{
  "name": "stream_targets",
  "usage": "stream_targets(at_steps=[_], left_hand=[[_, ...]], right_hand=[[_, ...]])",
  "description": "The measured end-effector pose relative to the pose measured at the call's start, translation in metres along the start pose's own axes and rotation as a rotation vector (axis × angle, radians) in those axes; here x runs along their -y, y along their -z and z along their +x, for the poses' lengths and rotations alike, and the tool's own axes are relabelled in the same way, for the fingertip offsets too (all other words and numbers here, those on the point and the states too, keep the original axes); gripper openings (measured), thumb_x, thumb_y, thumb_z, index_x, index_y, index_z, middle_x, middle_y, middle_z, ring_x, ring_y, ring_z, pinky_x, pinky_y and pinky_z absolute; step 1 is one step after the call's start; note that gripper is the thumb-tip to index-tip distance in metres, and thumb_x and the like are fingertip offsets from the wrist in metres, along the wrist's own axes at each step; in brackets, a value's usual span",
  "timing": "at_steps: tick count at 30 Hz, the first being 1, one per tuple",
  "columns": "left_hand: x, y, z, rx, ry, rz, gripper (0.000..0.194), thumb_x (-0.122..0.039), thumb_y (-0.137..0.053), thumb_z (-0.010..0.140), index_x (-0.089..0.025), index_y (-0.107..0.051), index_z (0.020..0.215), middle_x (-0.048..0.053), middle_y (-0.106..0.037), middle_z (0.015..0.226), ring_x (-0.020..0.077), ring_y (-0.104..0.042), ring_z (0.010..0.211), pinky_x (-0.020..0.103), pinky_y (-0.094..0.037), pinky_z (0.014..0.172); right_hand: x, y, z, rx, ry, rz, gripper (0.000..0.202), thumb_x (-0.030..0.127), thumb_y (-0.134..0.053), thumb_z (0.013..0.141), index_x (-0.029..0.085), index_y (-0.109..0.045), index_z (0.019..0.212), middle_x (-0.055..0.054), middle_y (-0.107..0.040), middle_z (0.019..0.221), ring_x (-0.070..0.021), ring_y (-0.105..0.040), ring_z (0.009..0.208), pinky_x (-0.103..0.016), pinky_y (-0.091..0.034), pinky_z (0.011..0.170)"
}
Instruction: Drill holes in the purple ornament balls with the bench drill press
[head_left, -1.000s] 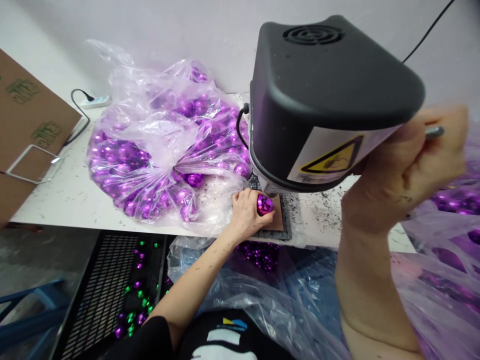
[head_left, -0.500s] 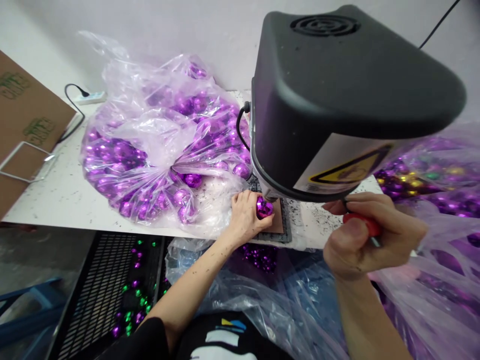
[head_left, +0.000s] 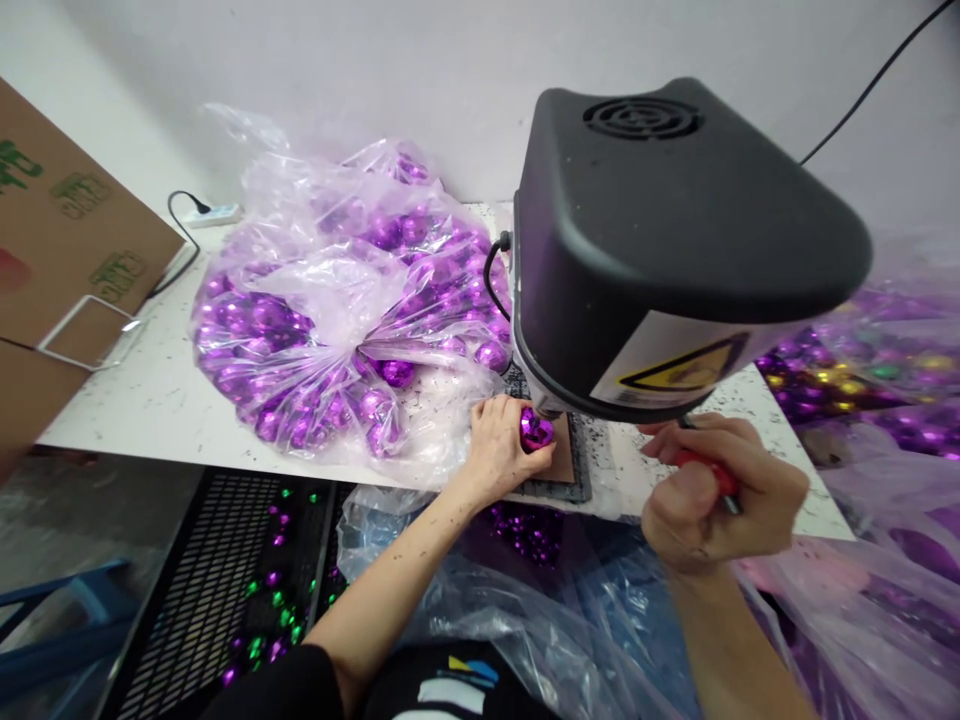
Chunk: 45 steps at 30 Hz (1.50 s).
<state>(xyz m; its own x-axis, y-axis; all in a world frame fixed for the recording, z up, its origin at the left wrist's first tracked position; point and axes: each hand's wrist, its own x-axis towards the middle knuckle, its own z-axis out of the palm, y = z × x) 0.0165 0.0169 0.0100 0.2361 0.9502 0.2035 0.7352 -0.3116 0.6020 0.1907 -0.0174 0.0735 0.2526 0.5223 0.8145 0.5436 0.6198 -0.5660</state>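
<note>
Fingers and thumb of my left hand point(head_left: 504, 448) are closed around a shiny purple ball point(head_left: 537, 430), steadied on a brown board point(head_left: 562, 462) over a dark base plate point(head_left: 583, 478). Directly above the ball is the lower end of a black bench drill press point(head_left: 675, 220); its bit is too small to make out. My right hand point(head_left: 724, 490) grips the drill press's lever by its red knob point(head_left: 709, 472), to the right of the machine head. A clear plastic bag point(head_left: 322, 270) full of similar purple balls lies beyond my left hand.
Dark chips dot the white table point(head_left: 142, 405). At left are a cardboard box point(head_left: 82, 240) and a power strip point(head_left: 217, 215). Below stands a black crate point(head_left: 202, 560) with small green and purple balls. More bagged balls point(head_left: 862, 375) lie at right.
The camera view has shifted, so the scene sits lower and further right. My left hand still holds the ball under the drill; my right hand keeps its grip on the lever.
</note>
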Motion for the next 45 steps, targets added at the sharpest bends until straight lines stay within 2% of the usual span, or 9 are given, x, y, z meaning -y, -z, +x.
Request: stream_targets(at_steps=[7, 20, 24, 28, 34, 37, 39, 41, 45], left_hand=[[-0.001, 0.0, -0.001, 0.005, 0.009, 0.006, 0.043, -0.034, -0.074, 0.076, -0.022, -0.055, 0.113, 0.007, -0.064, 0.111, 0.0272, -0.058, 0.111, 0.046, -0.037, 0.105], [-0.002, -0.002, 0.0, -0.01, 0.023, 0.003, 0.04, -0.033, -0.076, 0.073, -0.021, -0.055, 0.104, 0.006, -0.062, 0.107, 0.0278, -0.057, 0.108, 0.044, -0.039, 0.098], [-0.001, -0.005, 0.0, -0.041, 0.003, 0.01, 0.039, -0.031, -0.077, 0.073, -0.021, -0.056, 0.104, 0.006, -0.062, 0.104, 0.0272, -0.058, 0.105, 0.045, -0.038, 0.1], [0.001, -0.004, 0.0, -0.054, -0.028, -0.004, 0.04, -0.032, -0.077, 0.074, -0.021, -0.056, 0.106, 0.006, -0.063, 0.104, 0.0273, -0.058, 0.104, 0.045, -0.039, 0.098], [0.002, -0.003, -0.053, -0.1, -0.156, -0.026, 0.05, -0.029, -0.074, 0.082, -0.02, -0.05, 0.125, 0.011, -0.061, 0.121, 0.0273, -0.057, 0.116, 0.047, -0.038, 0.104], [-0.004, -0.001, -0.088, -0.013, -0.24, 0.013, 0.07, -0.039, -0.075, 0.083, -0.02, -0.042, 0.141, 0.014, -0.058, 0.128, 0.0296, -0.055, 0.12, 0.051, -0.038, 0.108], [-0.005, 0.006, -0.099, 0.046, -0.277, -0.02, 0.091, -0.057, -0.075, 0.078, -0.019, -0.033, 0.15, 0.016, -0.055, 0.132, 0.0316, -0.053, 0.123, 0.053, -0.039, 0.11], [0.001, 0.022, -0.097, 0.01, -0.268, -0.067, 0.094, -0.064, -0.071, 0.079, -0.021, -0.031, 0.152, 0.017, -0.053, 0.136, 0.0315, -0.052, 0.126, 0.051, -0.043, 0.108], [0.039, 0.068, -0.066, -0.29, -0.163, -0.007, 0.046, -0.043, -0.056, 0.097, -0.023, -0.049, 0.138, 0.013, -0.058, 0.128, 0.027, -0.055, 0.123, 0.047, -0.046, 0.105]], right_hand=[[-0.001, -0.02, -0.003, -0.13, 0.077, 0.128, 0.007, 0.018, -0.054, 0.081, 0.016, -0.062, 0.082, 0.001, -0.049, 0.066, -0.0099, -0.055, 0.061, -0.03, -0.053, 0.057], [-0.014, -0.025, -0.019, -0.114, 0.061, 0.177, 0.007, 0.02, -0.054, 0.084, 0.017, -0.059, 0.086, 0.002, -0.05, 0.064, -0.0107, -0.057, 0.061, -0.031, -0.054, 0.058], [0.005, -0.018, 0.003, -0.103, 0.03, 0.135, 0.011, 0.02, -0.053, 0.086, 0.015, -0.061, 0.08, 0.002, -0.049, 0.06, -0.0087, -0.056, 0.056, -0.025, -0.05, 0.053], [0.025, -0.017, 0.05, -0.182, -0.014, 0.034, 0.027, 0.034, -0.053, 0.093, 0.01, -0.062, 0.084, 0.003, -0.052, 0.063, -0.0047, -0.053, 0.048, -0.019, -0.039, 0.042], [0.025, -0.026, 0.08, -0.172, -0.093, -0.007, 0.049, 0.054, -0.047, 0.095, 0.008, -0.058, 0.08, 0.003, -0.046, 0.064, -0.0002, -0.048, 0.045, -0.014, -0.031, 0.038], [0.023, -0.025, 0.076, -0.178, -0.12, 0.034, 0.049, 0.056, -0.05, 0.093, 0.009, -0.056, 0.08, 0.002, -0.048, 0.07, -0.0004, -0.047, 0.045, -0.015, -0.034, 0.037], [0.024, -0.024, 0.074, -0.184, -0.141, 0.051, 0.048, 0.057, -0.051, 0.092, 0.01, -0.056, 0.08, 0.001, -0.05, 0.071, -0.0008, -0.046, 0.045, -0.017, -0.034, 0.035], [0.025, -0.023, 0.074, -0.175, -0.145, 0.057, 0.049, 0.058, -0.052, 0.09, 0.011, -0.054, 0.077, 0.001, -0.049, 0.067, -0.0021, -0.046, 0.043, -0.017, -0.034, 0.034], [0.029, -0.021, 0.078, -0.112, -0.101, 0.019, 0.054, 0.061, -0.049, 0.09, 0.012, -0.052, 0.068, 0.002, -0.042, 0.056, -0.0056, -0.047, 0.04, -0.019, -0.035, 0.034]])
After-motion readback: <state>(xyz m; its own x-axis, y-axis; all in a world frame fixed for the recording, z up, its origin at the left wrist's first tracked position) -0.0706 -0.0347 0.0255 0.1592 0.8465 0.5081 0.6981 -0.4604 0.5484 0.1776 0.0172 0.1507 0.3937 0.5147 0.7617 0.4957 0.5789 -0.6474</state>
